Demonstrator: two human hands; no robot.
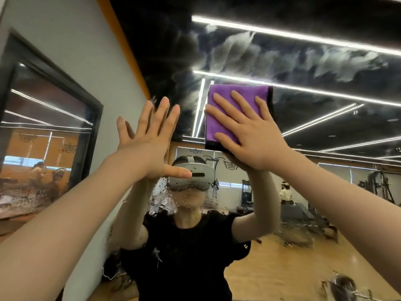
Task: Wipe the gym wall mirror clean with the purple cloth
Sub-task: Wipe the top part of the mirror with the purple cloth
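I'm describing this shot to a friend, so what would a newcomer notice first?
First, the purple cloth, folded square and pressed flat against the mirror by the right hand with spread fingers, upper centre. Beside it, the left hand is raised open. Cloudy white smears streak the glass above.

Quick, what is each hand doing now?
Left hand: open, fingers spread, holding nothing.
Right hand: open, pressing the purple cloth flat on the mirror.

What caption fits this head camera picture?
Right hand presses the purple cloth flat on the smeary mirror; left hand spread beside it.
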